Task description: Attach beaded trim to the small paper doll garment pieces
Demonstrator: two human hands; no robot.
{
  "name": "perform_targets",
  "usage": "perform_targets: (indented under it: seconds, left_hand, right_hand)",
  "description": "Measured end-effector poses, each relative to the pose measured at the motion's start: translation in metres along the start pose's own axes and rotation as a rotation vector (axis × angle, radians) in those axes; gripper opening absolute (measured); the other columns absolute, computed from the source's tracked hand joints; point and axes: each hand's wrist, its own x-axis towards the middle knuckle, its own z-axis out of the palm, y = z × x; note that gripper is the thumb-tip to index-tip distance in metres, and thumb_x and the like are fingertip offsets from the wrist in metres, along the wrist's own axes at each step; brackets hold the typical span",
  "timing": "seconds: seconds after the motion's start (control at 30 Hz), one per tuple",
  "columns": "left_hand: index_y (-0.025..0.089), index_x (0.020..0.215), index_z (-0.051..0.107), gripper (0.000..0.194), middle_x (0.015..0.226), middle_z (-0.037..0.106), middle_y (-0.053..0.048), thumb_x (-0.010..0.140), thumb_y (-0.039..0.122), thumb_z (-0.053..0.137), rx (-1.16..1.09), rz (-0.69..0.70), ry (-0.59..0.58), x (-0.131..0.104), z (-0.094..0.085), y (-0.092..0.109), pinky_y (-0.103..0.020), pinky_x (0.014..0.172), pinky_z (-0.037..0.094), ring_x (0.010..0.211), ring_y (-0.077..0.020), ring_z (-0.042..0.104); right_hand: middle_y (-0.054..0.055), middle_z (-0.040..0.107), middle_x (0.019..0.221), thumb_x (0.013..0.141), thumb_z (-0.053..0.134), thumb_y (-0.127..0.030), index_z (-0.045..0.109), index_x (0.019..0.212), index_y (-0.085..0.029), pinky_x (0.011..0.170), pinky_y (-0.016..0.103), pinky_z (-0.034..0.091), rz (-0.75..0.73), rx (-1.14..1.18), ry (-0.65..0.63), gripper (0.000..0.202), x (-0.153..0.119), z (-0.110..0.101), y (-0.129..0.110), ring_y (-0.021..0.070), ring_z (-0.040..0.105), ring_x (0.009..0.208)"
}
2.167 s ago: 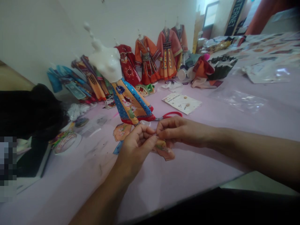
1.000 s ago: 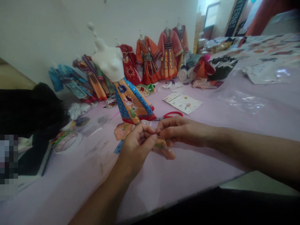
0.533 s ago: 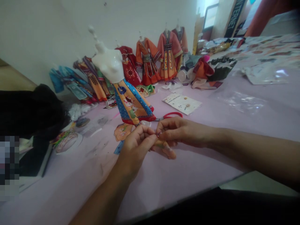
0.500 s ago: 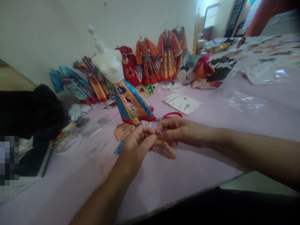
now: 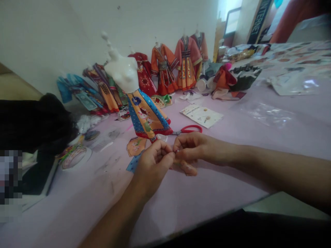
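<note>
A small piece of orange patterned fabric (image 5: 188, 168) hangs below my fingertips, its dark reddish edge pinched between both hands. My left hand (image 5: 156, 162) is closed on the fabric, thumb against the fingers. Opposite it, my right hand (image 5: 195, 146) pinches the same edge, and the two sets of fingertips nearly meet. Just beyond stands a white doll torso (image 5: 122, 74) dressed in an orange and blue skirt (image 5: 148, 115). Left of my hands lie an orange cut piece (image 5: 136, 146) and a blue cut piece (image 5: 132, 162). Red-handled scissors (image 5: 191, 128) lie behind my right hand.
Several dressed doll forms stand along the wall, among them one in a red-orange robe (image 5: 164, 67). A card with small ornaments (image 5: 201, 115) and clear plastic (image 5: 269, 113) lie to the right. At left are a tape roll (image 5: 77, 157) and a black bundle (image 5: 33, 120).
Both hands keep their pinch on the orange fabric, and the fingers have shifted only slightly. The whole view has moved a little, so things appear slightly lower and to the right.
</note>
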Motion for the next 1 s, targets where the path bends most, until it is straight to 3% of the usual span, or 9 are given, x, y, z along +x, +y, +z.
perform_targets:
  seconds: [0.27, 0.53, 0.77, 1.0]
  left_hand:
    - [0.023, 0.075, 0.056, 0.012, 0.06, 0.06, 0.006, 0.086, 0.022, 0.061, -0.032, 0.019, 0.003, -0.0013, -0.0012, -0.0027, -0.025, 0.054, 0.047, 0.053, -0.0132, 0.062]
    - [0.02, 0.073, 0.057, 0.012, 0.061, 0.051, 0.006, 0.082, 0.025, 0.064, -0.007, 0.005, 0.108, -0.002, -0.0051, -0.0034, -0.022, 0.056, 0.037, 0.057, -0.0098, 0.049]
    - [0.02, 0.074, 0.057, 0.01, 0.06, 0.053, 0.006, 0.079, 0.025, 0.064, -0.03, -0.003, 0.125, 0.0004, -0.0069, -0.003, -0.022, 0.055, 0.035, 0.058, -0.0099, 0.048]
    - [0.019, 0.071, 0.057, 0.018, 0.059, 0.05, 0.005, 0.079, 0.034, 0.062, 0.004, -0.04, 0.076, -0.0002, -0.007, -0.0041, -0.025, 0.054, 0.034, 0.057, -0.0108, 0.046]
  right_hand:
    - [-0.005, 0.063, 0.06, 0.094, 0.071, -0.036, 0.06, 0.09, -0.016, 0.052, 0.02, 0.037, -0.001, -0.025, 0.043, 0.023, 0.0009, -0.0024, 0.002, 0.0075, 0.055, 0.05]
    - [-0.004, 0.06, 0.066, 0.09, 0.073, -0.032, 0.064, 0.093, -0.015, 0.052, 0.019, 0.039, 0.045, 0.016, 0.152, 0.019, 0.0006, -0.003, 0.0017, 0.0062, 0.052, 0.053]
    - [-0.004, 0.064, 0.067, 0.088, 0.077, -0.029, 0.061, 0.097, -0.018, 0.052, 0.019, 0.038, 0.067, 0.0, 0.146, 0.022, -0.0009, -0.0041, 0.0001, 0.0074, 0.055, 0.055]
    - [-0.003, 0.066, 0.058, 0.097, 0.068, -0.031, 0.058, 0.095, -0.018, 0.061, 0.022, 0.045, 0.024, 0.003, 0.038, 0.017, -0.0019, -0.0048, 0.0026, 0.0098, 0.058, 0.055]
